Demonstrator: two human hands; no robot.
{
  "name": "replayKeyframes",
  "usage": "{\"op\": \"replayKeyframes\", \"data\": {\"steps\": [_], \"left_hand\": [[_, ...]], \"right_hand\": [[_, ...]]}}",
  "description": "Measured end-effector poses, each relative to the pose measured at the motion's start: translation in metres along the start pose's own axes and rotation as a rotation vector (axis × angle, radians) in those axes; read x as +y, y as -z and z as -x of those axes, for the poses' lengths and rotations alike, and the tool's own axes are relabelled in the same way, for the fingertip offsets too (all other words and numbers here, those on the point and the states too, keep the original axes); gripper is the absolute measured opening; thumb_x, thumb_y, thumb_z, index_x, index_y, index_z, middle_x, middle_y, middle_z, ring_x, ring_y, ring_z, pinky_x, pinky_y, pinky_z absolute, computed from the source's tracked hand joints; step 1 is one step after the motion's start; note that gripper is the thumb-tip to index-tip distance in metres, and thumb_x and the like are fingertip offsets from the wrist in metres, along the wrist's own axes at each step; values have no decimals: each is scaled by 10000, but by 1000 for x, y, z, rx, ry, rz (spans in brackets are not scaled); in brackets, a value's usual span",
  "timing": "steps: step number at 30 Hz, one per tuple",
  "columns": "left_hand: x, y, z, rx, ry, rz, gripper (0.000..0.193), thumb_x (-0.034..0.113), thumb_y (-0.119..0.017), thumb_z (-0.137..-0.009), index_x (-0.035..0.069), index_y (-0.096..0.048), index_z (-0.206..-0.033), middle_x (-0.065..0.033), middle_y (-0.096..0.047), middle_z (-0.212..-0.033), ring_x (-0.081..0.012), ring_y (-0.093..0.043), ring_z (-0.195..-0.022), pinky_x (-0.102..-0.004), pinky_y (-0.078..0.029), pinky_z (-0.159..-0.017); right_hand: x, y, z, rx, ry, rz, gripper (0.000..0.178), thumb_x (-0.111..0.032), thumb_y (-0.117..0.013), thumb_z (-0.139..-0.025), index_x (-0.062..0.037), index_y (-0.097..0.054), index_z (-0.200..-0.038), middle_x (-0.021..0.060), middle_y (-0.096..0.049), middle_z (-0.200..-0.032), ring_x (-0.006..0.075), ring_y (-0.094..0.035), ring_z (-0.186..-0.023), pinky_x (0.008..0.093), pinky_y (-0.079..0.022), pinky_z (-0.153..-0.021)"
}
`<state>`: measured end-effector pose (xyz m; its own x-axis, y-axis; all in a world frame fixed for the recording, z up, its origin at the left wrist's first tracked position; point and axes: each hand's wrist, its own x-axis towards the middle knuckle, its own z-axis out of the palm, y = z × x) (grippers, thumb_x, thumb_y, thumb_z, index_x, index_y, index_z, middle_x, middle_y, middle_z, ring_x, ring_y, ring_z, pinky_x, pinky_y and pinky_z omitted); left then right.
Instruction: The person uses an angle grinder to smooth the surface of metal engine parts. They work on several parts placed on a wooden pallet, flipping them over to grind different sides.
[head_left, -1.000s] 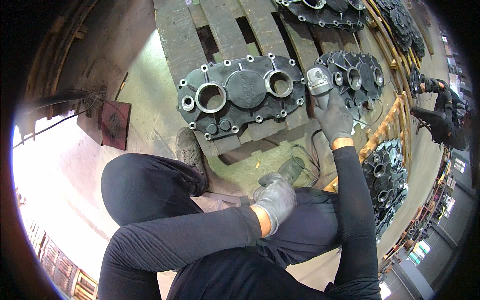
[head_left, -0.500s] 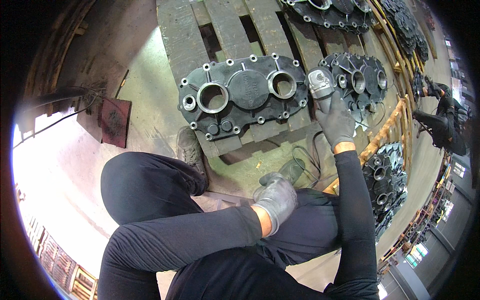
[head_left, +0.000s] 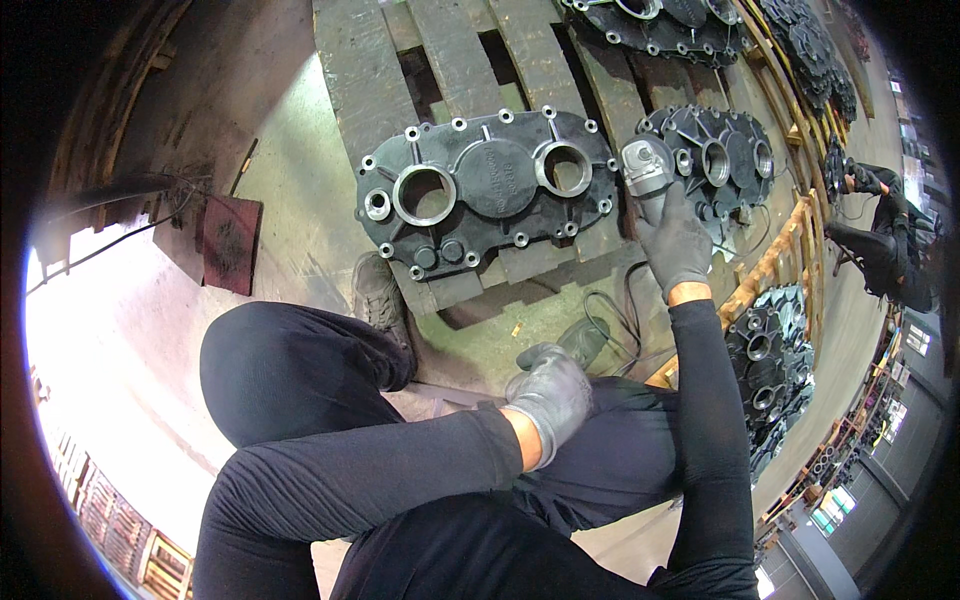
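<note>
My right hand (head_left: 676,245), in a grey glove, is wrapped round the body of an angle grinder (head_left: 648,166), whose silver head points away from me. The grinder is beside the right end of a black cast-metal housing cover (head_left: 497,180), which lies flat on a wooden pallet (head_left: 360,70). That cover has a round raised centre, two large ring openings and bolt bosses around its rim. Over my right thigh lies my left hand (head_left: 552,396), also gloved, with its fingers curled in and nothing visible in them.
More black covers (head_left: 720,160) lie right of the grinder, at the far edge (head_left: 680,40), and stacked at lower right (head_left: 765,350). A cable (head_left: 630,310) loops over the floor near my shoe (head_left: 584,342). A dark red board (head_left: 232,245) lies left. Another person (head_left: 890,230) is at far right.
My right hand and the grinder have shifted very slightly to the right and toward me. The cover and my left hand stay almost where they were.
</note>
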<state>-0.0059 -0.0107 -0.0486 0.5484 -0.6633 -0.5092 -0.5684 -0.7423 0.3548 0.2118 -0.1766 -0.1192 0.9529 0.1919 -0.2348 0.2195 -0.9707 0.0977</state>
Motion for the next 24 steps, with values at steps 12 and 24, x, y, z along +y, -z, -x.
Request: {"op": "replayKeyframes", "data": {"steps": [12,24], "left_hand": [[-2,6,5,-48,-35,14,263,170,-682,-967,94,-828,-1172,-96,-804,-1034,-299,-790,-886,-550,-576,-767],[4,-1,20,20,21,-65,229,203,-672,-960,97,-822,-1097,-67,-772,-1004,-279,-776,-888,-541,-573,-775]], "right_hand": [[2,5,10,82,27,9,829,-403,-791,-893,-3,-449,-1533,249,-716,-1176,443,-751,-1036,541,-609,-858],[-9,40,58,40,4,-433,751,-358,-835,-867,4,-583,-1475,277,-740,-1273,454,-733,-1133,501,-570,-998]]}}
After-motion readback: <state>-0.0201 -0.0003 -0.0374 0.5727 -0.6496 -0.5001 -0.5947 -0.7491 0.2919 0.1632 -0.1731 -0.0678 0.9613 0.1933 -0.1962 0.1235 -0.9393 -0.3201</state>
